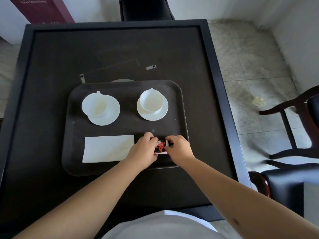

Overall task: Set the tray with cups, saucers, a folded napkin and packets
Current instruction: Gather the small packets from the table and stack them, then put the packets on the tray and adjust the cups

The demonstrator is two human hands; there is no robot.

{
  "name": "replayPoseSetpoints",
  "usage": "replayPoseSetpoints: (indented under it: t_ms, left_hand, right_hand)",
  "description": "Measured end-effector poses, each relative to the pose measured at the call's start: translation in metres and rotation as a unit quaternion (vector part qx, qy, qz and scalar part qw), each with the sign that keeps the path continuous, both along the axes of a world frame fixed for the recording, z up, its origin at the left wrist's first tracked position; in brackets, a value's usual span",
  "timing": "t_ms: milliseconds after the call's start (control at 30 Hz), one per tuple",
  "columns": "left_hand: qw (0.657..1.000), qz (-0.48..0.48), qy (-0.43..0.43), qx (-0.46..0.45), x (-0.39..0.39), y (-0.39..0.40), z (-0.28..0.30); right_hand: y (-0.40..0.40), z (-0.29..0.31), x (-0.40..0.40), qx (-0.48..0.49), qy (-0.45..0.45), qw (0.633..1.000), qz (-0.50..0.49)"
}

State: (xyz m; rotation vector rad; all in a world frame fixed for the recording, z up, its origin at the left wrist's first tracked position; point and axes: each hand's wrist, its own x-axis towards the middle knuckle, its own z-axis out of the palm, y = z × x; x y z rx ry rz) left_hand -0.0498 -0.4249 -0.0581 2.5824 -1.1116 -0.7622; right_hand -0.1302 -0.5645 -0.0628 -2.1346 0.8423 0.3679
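Observation:
A dark tray (181,104) lies on the black table. At its back stand two white cups, each on a white saucer: the left cup (94,105) on the left saucer (110,116), the right cup (151,100) on the right saucer (151,115). A folded white napkin (107,148) lies flat at the tray's front left. To its right, my left hand (145,149) and my right hand (179,150) both pinch red, black and white packets (160,147), held low over the tray's front right. The hands cover most of the packets.
The black table (51,66) has a raised rim. Two small grey brackets (151,67) and a faint square outline sit behind the tray. Dark chairs stand at the far side (146,7) and at the right (296,131). A maroon box (43,11) stands at the far left.

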Motion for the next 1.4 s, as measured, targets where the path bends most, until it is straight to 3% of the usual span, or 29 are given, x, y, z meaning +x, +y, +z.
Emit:
replayPoseSetpoints:
  t_ms: [333, 433, 567, 967, 1267, 1400]
  left_hand:
    - [1.000, 0.008, 0.018, -0.005, 0.000, -0.001, -0.005]
    - [1.000, 0.001, 0.013, -0.012, -0.001, 0.001, -0.006]
    - [1.000, 0.011, 0.007, -0.016, -0.004, 0.001, -0.007]
    - [0.999, -0.023, -0.019, -0.019, -0.001, 0.006, -0.007]
    - [0.997, -0.050, -0.060, 0.003, 0.001, 0.008, -0.008]
    - [0.999, 0.007, -0.038, 0.000, 0.006, 0.011, -0.003]
  right_hand:
    - [0.001, 0.002, 0.002, 0.032, 0.012, 0.999, -0.026]
    - [0.001, 0.006, -0.002, -0.028, -0.015, 0.998, 0.060]
    - [0.002, 0.007, -0.009, -0.139, -0.002, 0.959, 0.245]
    - [-0.005, 0.009, 0.006, -0.204, 0.021, 0.912, 0.354]
    - [-0.008, 0.006, 0.002, -0.215, 0.003, 0.909, 0.357]
    - [-0.010, 0.008, 0.000, -0.203, -0.006, 0.925, 0.322]
